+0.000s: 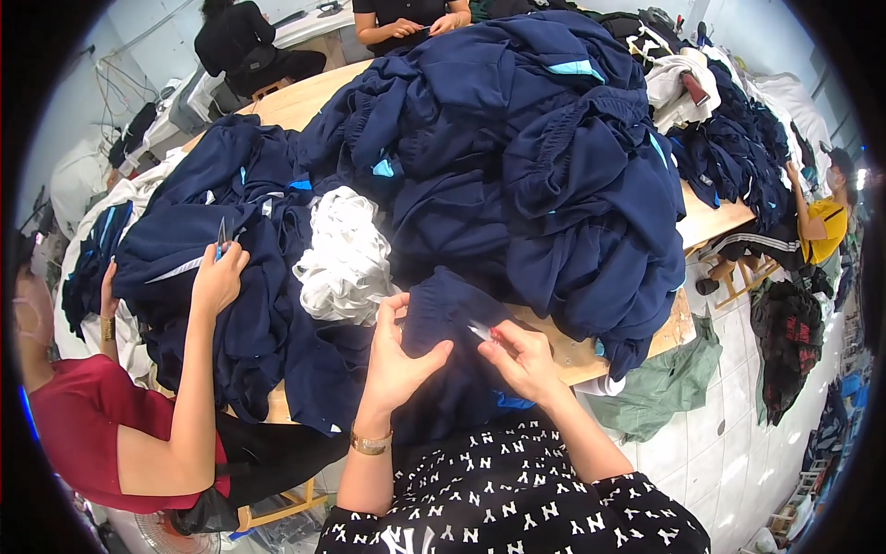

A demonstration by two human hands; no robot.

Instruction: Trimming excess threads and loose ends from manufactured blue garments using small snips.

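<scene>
While a wooden surface (305, 98) bears a heap of navy garments (461, 111), one gathered navy piece (454, 319) sits at the near edge. The person's left hand (399, 355) curves wide at its side, its grip on the cloth unclear; the right hand (526, 360) holds small pointed snips (479, 331).

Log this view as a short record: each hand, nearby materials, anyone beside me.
Left hand: at the gathered edge of a navy garment, grip unclear
Right hand: holds small snips, blades toward the garment
Nearby: heap of white strips, left of the garment
Beyond: large pile of navy garments
Co-worker at left: dark red sleeve, hand holding another cutter
</scene>
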